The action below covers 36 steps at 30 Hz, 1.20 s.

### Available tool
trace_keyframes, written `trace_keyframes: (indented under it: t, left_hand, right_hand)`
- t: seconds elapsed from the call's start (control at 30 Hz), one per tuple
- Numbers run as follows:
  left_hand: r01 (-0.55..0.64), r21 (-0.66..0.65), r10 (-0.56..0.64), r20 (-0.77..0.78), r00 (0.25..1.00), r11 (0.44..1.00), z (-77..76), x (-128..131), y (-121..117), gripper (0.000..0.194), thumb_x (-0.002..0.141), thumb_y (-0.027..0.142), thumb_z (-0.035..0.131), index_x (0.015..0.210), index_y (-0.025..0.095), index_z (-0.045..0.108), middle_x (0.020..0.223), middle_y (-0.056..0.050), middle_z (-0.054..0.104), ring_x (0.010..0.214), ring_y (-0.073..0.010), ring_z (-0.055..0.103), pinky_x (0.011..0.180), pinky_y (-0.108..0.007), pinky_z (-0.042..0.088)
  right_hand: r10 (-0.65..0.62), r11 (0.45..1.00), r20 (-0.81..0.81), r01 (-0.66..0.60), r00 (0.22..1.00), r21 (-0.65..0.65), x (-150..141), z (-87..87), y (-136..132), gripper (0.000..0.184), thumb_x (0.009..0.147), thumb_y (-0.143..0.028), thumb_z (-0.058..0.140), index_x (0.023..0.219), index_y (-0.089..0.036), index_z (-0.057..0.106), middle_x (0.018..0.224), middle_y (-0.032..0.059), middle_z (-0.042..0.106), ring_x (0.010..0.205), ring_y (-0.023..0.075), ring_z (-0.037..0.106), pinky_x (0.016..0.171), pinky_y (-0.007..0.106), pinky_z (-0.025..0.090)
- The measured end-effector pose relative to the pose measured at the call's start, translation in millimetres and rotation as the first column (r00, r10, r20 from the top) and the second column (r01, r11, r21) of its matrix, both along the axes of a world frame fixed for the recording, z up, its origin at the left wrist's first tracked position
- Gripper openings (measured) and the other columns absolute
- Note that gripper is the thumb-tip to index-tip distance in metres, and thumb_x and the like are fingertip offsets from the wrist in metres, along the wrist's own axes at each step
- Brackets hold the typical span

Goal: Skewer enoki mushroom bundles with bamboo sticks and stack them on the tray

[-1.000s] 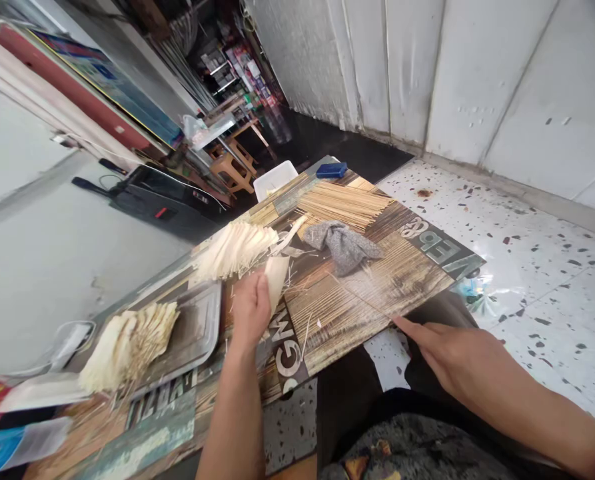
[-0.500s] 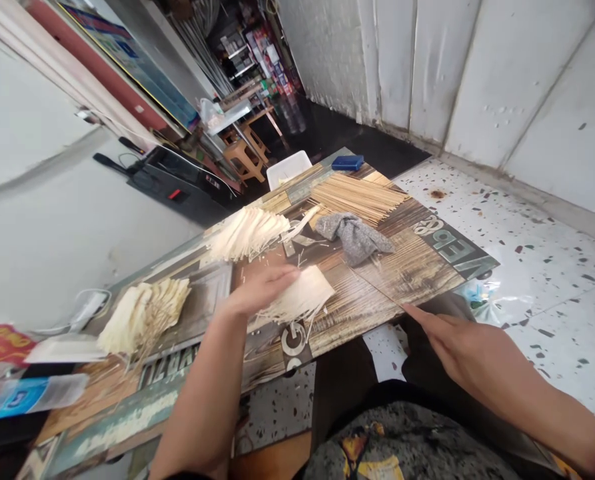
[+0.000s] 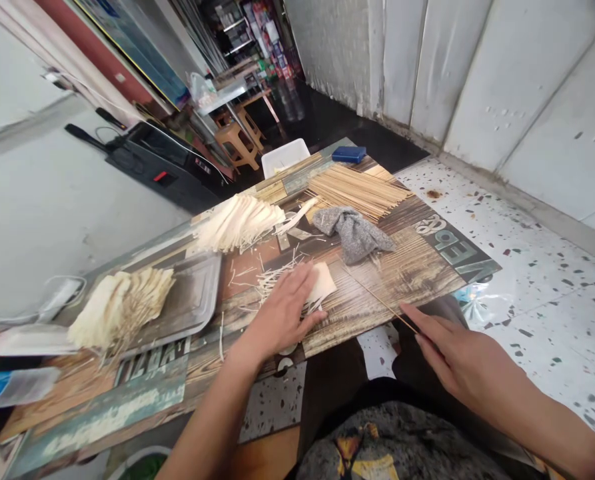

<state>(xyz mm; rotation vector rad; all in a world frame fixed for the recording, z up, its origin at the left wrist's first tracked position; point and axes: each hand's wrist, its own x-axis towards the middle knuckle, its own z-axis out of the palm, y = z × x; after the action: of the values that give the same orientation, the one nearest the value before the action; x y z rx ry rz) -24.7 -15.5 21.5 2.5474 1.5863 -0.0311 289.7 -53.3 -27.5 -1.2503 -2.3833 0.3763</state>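
My left hand lies flat, its fingers stretched over a pale tofu sheet with a shredded edge; most of the sheet is hidden beneath. Thin cut strips are scattered just beyond those fingers. In my right hand, near the table's front edge, is a thin wooden skewer, pinched between thumb and fingers. Its far end points towards a grey cloth. A fanned stack of fringed tofu sheets lies further back, and another bundle rests on a clear plastic tray at left.
Many loose skewers lie on the patterned wooden table, with a blue box behind them. A white bin stands past the far edge. At left are a plastic bottle and a black machine.
My left hand has gone from holding the sheet at its edge to lying flat over it. My right hand keeps the skewer in nearly the same place. The view has shifted slightly.
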Motion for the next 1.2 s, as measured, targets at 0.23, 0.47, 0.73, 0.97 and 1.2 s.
trace_keyframes:
  t: [0.23,0.47,0.73,0.97,1.2]
  left_hand:
    - [-0.124,0.132,0.114,0.079,0.990,0.984,-25.4,20,9,0.051,0.098,0.031,0.033,0.143,0.009,0.033,0.150,-0.019,0.036,0.142,-0.0256,0.029,0.115,-0.047,0.029]
    - [-0.159,0.232,0.184,-0.090,0.979,0.960,-17.1,34,2,0.059,0.098,0.038,0.033,0.145,0.003,0.030,0.153,-0.019,0.031,0.144,-0.0280,0.023,0.118,-0.050,0.020]
    - [-0.092,0.197,0.116,-0.110,0.987,0.976,-18.8,31,-16,0.065,0.097,0.049,0.029,0.146,0.006,0.028,0.152,-0.017,0.033,0.143,-0.0254,0.026,0.118,-0.048,0.020]
    - [-0.089,0.182,0.100,-0.052,0.994,0.979,-23.0,31,-13,0.063,0.098,0.047,0.031,0.147,0.008,0.026,0.154,-0.016,0.030,0.144,-0.0247,0.023,0.117,-0.045,0.024]
    - [-0.080,0.174,0.091,-0.056,0.994,0.981,-23.0,29,-14,0.064,0.098,0.049,0.028,0.147,0.008,0.028,0.155,-0.016,0.028,0.144,-0.0250,0.021,0.117,-0.045,0.025]
  right_hand:
    - [0.033,0.998,-0.041,-0.031,0.999,0.055,-12,6.3,-1,0.049,0.094,-0.016,0.038,0.143,-0.011,0.038,0.095,0.0093,0.070,0.074,0.0210,0.068,0.063,0.033,0.057]
    - [0.096,0.994,-0.137,-0.103,0.986,-0.040,-20,5.9,-17,0.046,0.094,-0.011,0.033,0.140,-0.015,0.039,0.085,0.0049,0.063,0.068,0.0159,0.063,0.060,0.028,0.053]
    - [0.109,0.993,-0.050,-0.111,0.993,-0.046,-11,-7.3,-26,0.048,0.095,-0.008,0.033,0.142,-0.016,0.035,0.071,-0.0017,0.056,0.053,0.0124,0.056,0.050,0.024,0.047]
    - [0.111,0.993,-0.030,-0.113,0.993,-0.046,-14,-5.4,-24,0.048,0.095,-0.008,0.032,0.142,-0.016,0.034,0.071,-0.0020,0.055,0.051,0.0123,0.056,0.048,0.024,0.047]
    - [0.106,0.994,-0.039,-0.106,0.994,-0.009,-14,-3.4,-26,0.049,0.093,-0.006,0.033,0.141,-0.015,0.034,0.071,-0.0027,0.055,0.050,0.0118,0.056,0.046,0.024,0.047]
